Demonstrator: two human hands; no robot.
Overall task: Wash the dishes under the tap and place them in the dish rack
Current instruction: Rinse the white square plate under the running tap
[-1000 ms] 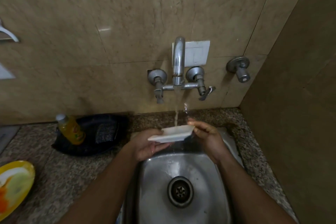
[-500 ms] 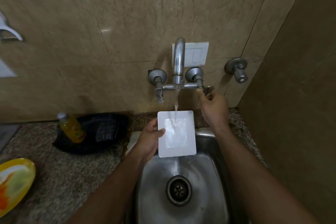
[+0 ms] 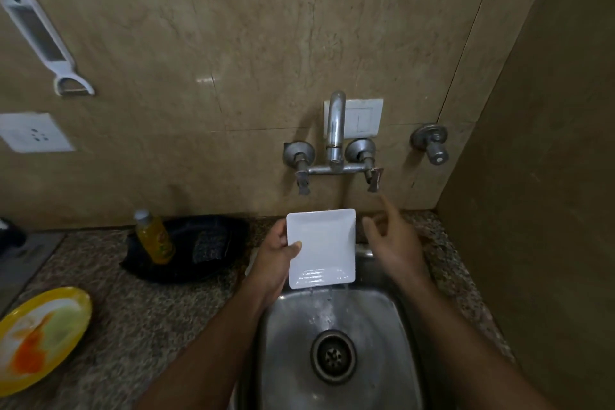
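Granite counter rings steel sink below beige tiled wall.

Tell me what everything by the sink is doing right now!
Tap: off, no stream.
White plate: tilted over the sink, dripping.
Left hand: grips the plate's left edge.
Right hand: open, holding nothing.
Sink: wet, drain uncovered.
Yellow plate: dirty, on the counter.
Bottle: upright, capped.

A square white plate sits at frame centre above the steel sink, below the wall-mounted chrome tap, between the left hand and right hand, with a round yellow plate at lower left.
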